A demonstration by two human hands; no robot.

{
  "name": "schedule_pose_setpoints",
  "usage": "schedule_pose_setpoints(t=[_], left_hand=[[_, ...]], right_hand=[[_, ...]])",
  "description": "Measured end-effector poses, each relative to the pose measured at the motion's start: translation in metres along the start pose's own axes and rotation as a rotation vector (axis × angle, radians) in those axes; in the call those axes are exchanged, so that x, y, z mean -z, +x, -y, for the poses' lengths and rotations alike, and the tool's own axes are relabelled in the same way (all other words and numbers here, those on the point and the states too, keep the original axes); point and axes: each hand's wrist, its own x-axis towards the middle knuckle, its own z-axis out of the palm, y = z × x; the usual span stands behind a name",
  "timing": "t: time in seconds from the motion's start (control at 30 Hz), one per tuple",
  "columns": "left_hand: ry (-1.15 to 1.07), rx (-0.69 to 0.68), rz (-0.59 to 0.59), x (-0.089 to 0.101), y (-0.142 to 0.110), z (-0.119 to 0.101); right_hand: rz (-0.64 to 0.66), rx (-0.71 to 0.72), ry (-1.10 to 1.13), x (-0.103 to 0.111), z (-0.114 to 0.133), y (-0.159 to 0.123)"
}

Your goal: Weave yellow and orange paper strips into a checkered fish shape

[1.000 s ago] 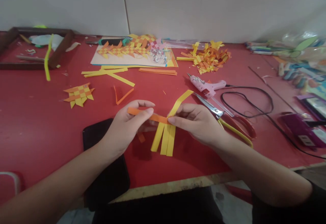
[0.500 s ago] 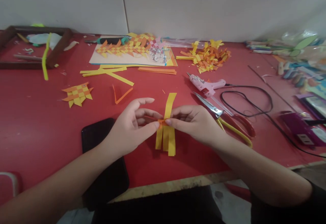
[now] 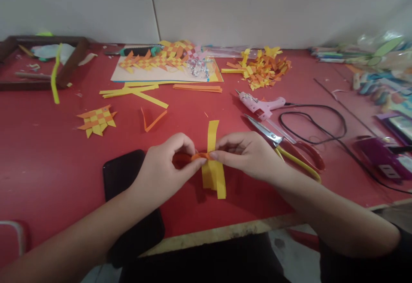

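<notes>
Orange paper strip point(image 3: 200, 156), long axis approx. L–R, crosses yellow paper strips point(image 3: 212, 176), axis near–far; all L of scissors point(image 3: 273, 137). Strip betw. fingertips, touching, neither side clearly nearer. L hand point(image 3: 167, 161) pinched on orange; R hand point(image 3: 254, 154) pinched at crossing, on yellows. Pink glue gun point(image 3: 261, 106) just beyond scissors.

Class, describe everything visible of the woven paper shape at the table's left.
The woven paper shape is an orange and yellow check, apparently of folded strips, with pointed tips around its edge and a small dark dot near its upper right. It lies on the red table, touching nothing else.
</notes>
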Motion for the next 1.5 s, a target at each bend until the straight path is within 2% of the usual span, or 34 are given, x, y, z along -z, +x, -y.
schedule_pose_setpoints(t=[0.1,0.2,0.3,0.73,1.0,1.2,1.3,1.37,1.5], left_hand=[[-0.193,0.104,0.056,0.001,0.004,0.002],[-0.309,0.187,0.203,0.005,0.008,0.001],[-0.386,0.199,0.297,0.006,0.010,0.000],[-0.345,0.173,0.324,0.005,0.008,-0.002],[-0.344,0.212,0.380,0.010,0.009,0.000],[-0.313,0.266,0.425,0.015,0.010,0.000],[-0.269,0.215,0.405,0.014,0.010,-0.003],[-0.196,0.128,0.343,0.013,0.009,-0.004],[0.164,-0.128,0.178,0.011,0.007,-0.001]], right_hand=[[-0.001,-0.008,0.073,0.001,0.002,0.000],[0.017,-0.034,0.124,0.002,0.004,0.000],[0.038,-0.064,0.136,0.003,0.005,-0.001],[0.120,0.009,0.048,0.000,0.004,-0.006],[0.151,0.047,0.066,0.001,0.003,-0.005],[0.147,0.057,-0.003,0.001,0.006,-0.007],[0.147,0.067,-0.029,0.002,0.005,-0.007],[0.131,0.071,-0.075,0.002,0.003,-0.006],[0.056,0.088,-0.278,0.001,-0.003,-0.004]])
